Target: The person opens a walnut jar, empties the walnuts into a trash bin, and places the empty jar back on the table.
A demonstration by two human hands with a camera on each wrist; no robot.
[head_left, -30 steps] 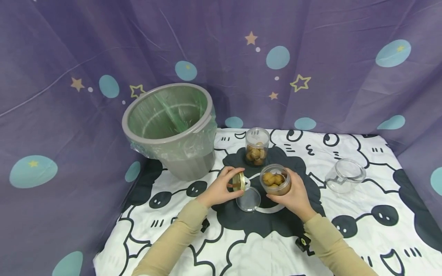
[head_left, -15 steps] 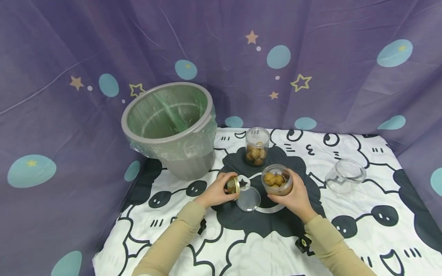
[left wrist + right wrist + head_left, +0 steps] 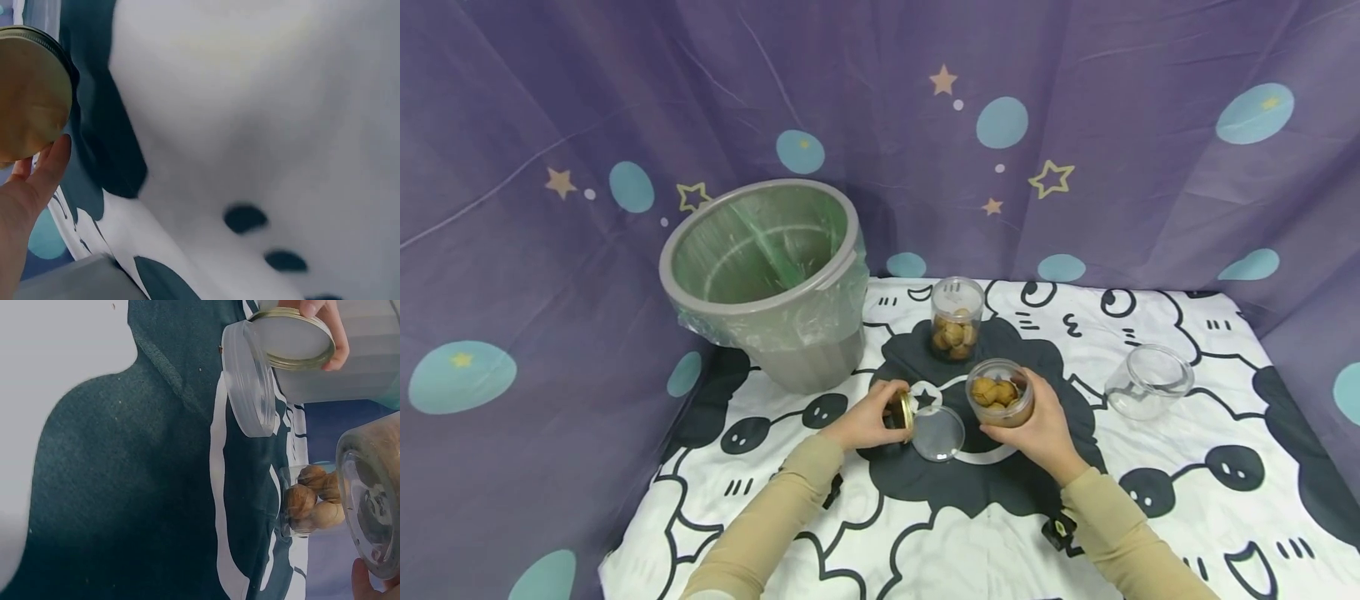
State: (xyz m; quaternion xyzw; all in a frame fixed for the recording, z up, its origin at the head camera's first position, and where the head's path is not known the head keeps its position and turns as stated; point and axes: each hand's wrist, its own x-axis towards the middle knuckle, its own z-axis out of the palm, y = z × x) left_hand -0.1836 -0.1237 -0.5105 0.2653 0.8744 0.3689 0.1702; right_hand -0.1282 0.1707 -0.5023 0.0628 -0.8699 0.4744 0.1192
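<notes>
L hand [image 3: 865, 422] pinching gold metal screw lid [image 3: 294, 340] by rim, lid on edge, just beside clear plastic lid [image 3: 938, 435] on cloth [image 3: 955, 558]. R hand [image 3: 1045, 427] gripping open-topped walnut jar [image 3: 1006, 417], off cloth. 2nd walnut jar [image 3: 957, 325] behind, upright; lined bin [image 3: 808, 354] to L.

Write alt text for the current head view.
A person's right hand holds a jar of walnuts while the left hand grips a gold lid near a clear lid on patterned cloth. Another walnut jar stands behind, with a lined bin left and an empty jar right.
</notes>
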